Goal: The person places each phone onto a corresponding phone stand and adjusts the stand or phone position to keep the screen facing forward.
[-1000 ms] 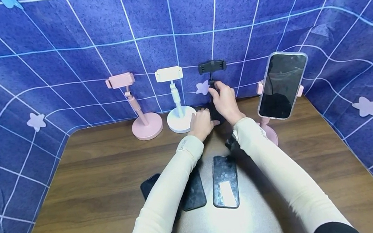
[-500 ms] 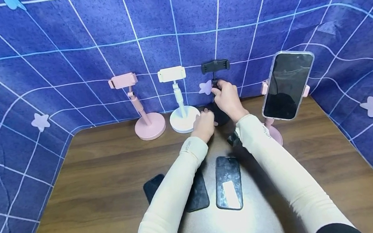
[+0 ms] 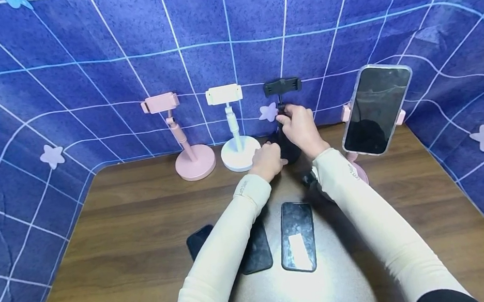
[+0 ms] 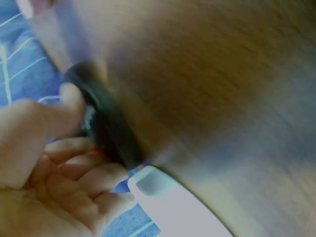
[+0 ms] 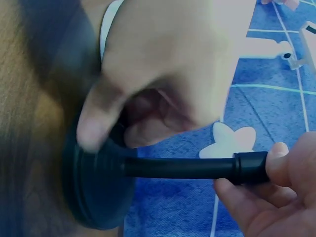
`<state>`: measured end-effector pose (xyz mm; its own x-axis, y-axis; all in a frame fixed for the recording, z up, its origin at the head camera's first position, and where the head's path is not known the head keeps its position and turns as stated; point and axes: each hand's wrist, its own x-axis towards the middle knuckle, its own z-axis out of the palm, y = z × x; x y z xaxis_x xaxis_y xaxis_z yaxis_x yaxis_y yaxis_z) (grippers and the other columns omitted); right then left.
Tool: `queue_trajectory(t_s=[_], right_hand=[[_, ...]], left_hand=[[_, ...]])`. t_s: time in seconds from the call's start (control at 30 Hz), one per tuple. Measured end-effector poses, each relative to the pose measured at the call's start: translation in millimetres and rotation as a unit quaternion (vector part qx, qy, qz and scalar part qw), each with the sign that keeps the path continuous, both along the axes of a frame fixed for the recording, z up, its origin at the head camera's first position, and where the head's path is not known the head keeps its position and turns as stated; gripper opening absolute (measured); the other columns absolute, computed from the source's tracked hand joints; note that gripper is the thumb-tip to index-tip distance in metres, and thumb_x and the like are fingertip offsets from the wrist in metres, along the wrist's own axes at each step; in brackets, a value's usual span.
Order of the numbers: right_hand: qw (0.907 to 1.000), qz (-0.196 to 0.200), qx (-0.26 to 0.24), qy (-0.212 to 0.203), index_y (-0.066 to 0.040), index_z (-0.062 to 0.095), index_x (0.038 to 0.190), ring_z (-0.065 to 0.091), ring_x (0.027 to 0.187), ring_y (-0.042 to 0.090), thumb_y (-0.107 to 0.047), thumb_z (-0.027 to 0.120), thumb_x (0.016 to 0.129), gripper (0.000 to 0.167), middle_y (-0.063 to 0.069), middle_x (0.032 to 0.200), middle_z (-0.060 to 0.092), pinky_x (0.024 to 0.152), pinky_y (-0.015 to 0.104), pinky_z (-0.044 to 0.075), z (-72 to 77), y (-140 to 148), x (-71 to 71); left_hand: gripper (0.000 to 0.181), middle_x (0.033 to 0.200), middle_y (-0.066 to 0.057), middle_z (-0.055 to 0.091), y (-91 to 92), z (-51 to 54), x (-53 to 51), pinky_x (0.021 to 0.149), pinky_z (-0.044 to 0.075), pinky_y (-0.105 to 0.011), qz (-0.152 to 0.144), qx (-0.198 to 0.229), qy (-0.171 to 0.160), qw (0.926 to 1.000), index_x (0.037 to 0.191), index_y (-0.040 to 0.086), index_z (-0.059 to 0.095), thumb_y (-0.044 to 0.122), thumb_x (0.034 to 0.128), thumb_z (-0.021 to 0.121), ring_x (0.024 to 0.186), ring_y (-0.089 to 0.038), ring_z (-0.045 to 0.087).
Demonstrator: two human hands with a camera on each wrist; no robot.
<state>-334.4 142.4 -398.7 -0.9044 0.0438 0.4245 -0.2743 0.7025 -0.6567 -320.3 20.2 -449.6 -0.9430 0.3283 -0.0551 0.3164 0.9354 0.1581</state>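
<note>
A black phone stand (image 3: 282, 86) stands at the back of the table, its holder on top holding no phone. My right hand (image 3: 303, 128) grips the upper part of its pole (image 5: 197, 168), thumb against fingers. Down at the round black base (image 5: 98, 192), my left hand (image 3: 267, 160) pinches the edge, thumb on one face and curled fingers at the other. In the left wrist view the base (image 4: 111, 123) is blurred. Just left of it stands a white phone stand (image 3: 236, 161), whose base lies close by my left fingers.
A pink stand (image 3: 195, 163) is further left. At right, another pink stand (image 3: 360, 172) bears an upright phone (image 3: 378, 108). Several dark phones lie in front, one (image 3: 297, 238) in full view, others (image 3: 258, 251) partly under my left sleeve. Blue cloth (image 3: 195, 29) hangs behind.
The head view has shifted slightly, so everything sits a little further right. Both hands stay on the black stand, and more of its base shows between them now.
</note>
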Motion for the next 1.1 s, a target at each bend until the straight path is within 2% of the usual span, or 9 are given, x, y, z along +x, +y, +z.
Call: queue_trajectory(t_s=[0.13,0.4,0.6,0.9,1.1], right_hand=[[1.0000,0.005,0.006,-0.005,0.000,0.073,0.097,0.068,0.098,0.048,-0.013,0.070,0.097,0.014,0.015,0.092,0.078,0.087,0.055,0.050,-0.9,3.6,6.1],[0.9998,0.014,0.012,0.011,-0.001,0.071,0.092,0.069,0.094,0.047,-0.015,0.070,0.097,0.015,0.014,0.084,0.077,0.086,0.054,0.050,-1.0,5.3,15.1],[0.9992,0.021,0.016,0.029,0.000,0.069,0.087,0.068,0.085,0.045,-0.016,0.071,0.096,0.018,0.014,0.078,0.075,0.082,0.054,0.050,-1.7,6.9,21.2],[0.9987,0.027,0.024,0.037,-0.002,0.066,0.081,0.062,0.072,0.041,-0.018,0.072,0.097,0.023,0.013,0.071,0.070,0.074,0.052,0.048,-4.6,7.8,27.5],[0.9982,0.032,0.029,0.041,-0.003,0.068,0.085,0.060,0.070,0.036,-0.019,0.071,0.097,0.021,0.011,0.073,0.072,0.073,0.050,0.048,-5.7,8.2,31.8]], left_hand=[[0.042,0.125,-0.014,0.070,-0.2,2.8,4.3,0.096,0.055,-0.045,0.019,0.016,-0.031,0.9992,0.119,0.007,0.072,0.043,0.0965,0.071,0.112,-0.034,0.069],[0.030,0.113,-0.011,0.074,-0.6,7.1,14.2,0.087,0.060,-0.044,-0.013,-0.004,0.009,0.9999,0.108,0.008,0.076,0.036,0.0967,0.073,0.100,-0.030,0.074],[0.032,0.113,-0.012,0.074,-1.4,6.5,15.7,0.086,0.060,-0.043,-0.012,-0.004,-0.003,0.9999,0.108,0.007,0.075,0.037,0.0963,0.073,0.102,-0.031,0.073],[0.037,0.116,-0.012,0.074,-5.5,10.5,21.7,0.089,0.060,-0.043,-0.033,-0.021,-0.006,0.9992,0.115,0.006,0.074,0.038,0.0972,0.072,0.107,-0.028,0.072],[0.040,0.116,-0.012,0.074,-8.0,9.9,24.0,0.091,0.059,-0.043,-0.052,-0.040,-0.004,0.9979,0.119,0.005,0.073,0.039,0.0982,0.070,0.109,-0.028,0.071]])
